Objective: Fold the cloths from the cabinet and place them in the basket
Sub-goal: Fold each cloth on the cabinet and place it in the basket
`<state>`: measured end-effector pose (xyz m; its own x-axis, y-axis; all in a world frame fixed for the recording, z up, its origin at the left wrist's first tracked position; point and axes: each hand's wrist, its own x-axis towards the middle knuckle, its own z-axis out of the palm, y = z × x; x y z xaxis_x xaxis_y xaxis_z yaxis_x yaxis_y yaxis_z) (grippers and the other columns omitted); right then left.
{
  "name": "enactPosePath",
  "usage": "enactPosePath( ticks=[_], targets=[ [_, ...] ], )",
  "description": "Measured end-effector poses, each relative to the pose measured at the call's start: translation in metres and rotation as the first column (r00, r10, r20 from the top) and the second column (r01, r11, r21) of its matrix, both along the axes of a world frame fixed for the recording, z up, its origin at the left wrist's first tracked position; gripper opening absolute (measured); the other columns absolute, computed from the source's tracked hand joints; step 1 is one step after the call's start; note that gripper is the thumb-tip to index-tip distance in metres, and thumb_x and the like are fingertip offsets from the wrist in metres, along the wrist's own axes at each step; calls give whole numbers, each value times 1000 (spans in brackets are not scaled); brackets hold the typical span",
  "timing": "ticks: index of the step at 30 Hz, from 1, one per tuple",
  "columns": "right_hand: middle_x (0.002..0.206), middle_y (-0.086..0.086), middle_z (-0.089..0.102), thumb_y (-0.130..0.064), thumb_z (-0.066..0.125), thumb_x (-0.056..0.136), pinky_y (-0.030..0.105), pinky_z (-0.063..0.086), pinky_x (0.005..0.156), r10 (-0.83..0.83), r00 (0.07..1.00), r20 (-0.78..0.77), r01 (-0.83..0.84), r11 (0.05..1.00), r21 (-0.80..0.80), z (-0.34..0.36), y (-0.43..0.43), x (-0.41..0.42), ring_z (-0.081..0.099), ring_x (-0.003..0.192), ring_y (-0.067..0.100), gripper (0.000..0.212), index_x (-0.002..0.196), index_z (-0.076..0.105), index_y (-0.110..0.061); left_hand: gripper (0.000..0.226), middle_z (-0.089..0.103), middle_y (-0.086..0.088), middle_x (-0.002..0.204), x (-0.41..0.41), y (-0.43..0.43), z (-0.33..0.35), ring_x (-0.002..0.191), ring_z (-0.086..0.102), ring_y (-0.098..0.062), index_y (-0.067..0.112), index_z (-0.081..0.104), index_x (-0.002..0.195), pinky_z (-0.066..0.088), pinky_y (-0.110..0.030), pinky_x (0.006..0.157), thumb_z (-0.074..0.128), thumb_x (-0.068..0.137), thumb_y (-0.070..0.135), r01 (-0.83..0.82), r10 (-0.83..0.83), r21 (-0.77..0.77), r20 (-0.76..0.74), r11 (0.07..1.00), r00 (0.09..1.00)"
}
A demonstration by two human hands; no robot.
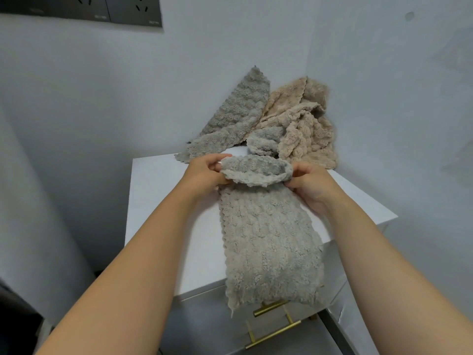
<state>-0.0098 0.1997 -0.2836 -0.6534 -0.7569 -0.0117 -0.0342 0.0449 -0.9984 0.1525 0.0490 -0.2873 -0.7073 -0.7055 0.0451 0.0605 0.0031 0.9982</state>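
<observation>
**Q: What is the state of each grip?**
A: Your left grip (204, 172) pinches the far-left corner of the grey cloth (268, 239), with thumb and fingers curled onto the fabric. Your right grip (312, 188) pinches the far-right corner in the same way. Both are clamped on the one cloth, and neither is free.

**Q: Where does that cloth lie?**
A: It lies lengthwise on the white worktop (166, 201). Its far edge is raised between your grips and curls over toward you. Its near end hangs over the front edge, just above the brass drawer handles (273, 331).

**Q: How far along is the task?**
A: By judgement, it is at an early stage. This cloth appears to be in mid-fold: the far edge is lifted but not laid down. Behind it, in the wall corner, a second grey cloth (230, 116) and a beige cloth (302, 131) sit in a loose heap, touching each other and unfolded.

**Q: What is left?**
A: The basket is not in view, so you cannot confirm that any cloth has been placed. You have yet to complete this fold, put the cloth in the basket, and then process the heap in the same manner.
</observation>
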Motion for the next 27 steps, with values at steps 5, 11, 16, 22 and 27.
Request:
enactPosePath(
  ticks=[5, 11, 16, 22, 27],
  targets=[
    [82, 12, 64, 25, 50, 78, 21, 57, 60, 86, 996, 6, -86, 996, -6, 3, 7, -3, 66, 67, 15, 29, 84, 63, 1, 35, 65, -16, 86, 10, -6, 1, 81, 55, -23, 13, 72, 79, 44, -35, 79, 59, 77, -20, 170, -156, -128, 111, 977, 981],
    [78, 14, 64, 21, 51, 79, 34, 52, 84, 110, 992, -56, -109, 994, 11, -2, 11, -13, 58, 81, 27, 40, 59, 68, -10, 37, 64, 0, 61, 25, -11, -1, 57, 56, -9, 17, 71, 57, 47, -15, 58, 62, 71, -16, 288, -277, -145, 90, 947, 957],
    [97, 4, 60, 22, 41, 78, 32, 46, 82, 124, 979, -164, -119, 992, 38, 1, 11, -10, 56, 92, 17, 44, 96, 62, -13, 20, 66, -1, 71, 24, -7, 1, 69, 57, -13, 20, 74, 62, 47, -19, 68, 64, 61, 2, 361, -334, -192, 157, 913, 929],
    [112, -5, 59, 8, 68, 77, 19, 45, 84, 252, 892, -375, -215, 967, 138, 10, 10, -2, 56, 103, 6, 56, 122, 56, -24, 18, 67, 1, 69, 25, -7, 1, 64, 59, -8, 19, 75, 63, 48, -16, 65, 65, 62, 3, 368, -350, -183, 126, 912, 928],
    [72, -7, 71, 10, 66, 78, 22, 54, 77, 111, 932, -346, -124, 992, -15, 16, 8, -2, 64, 73, 10, 25, 83, 70, -13, 16, 70, -6, 82, 25, -8, 1, 77, 61, -16, 14, 75, 76, 48, -23, 76, 66, 65, 5, 358, -350, -173, 76, 918, 934]
  ],
)
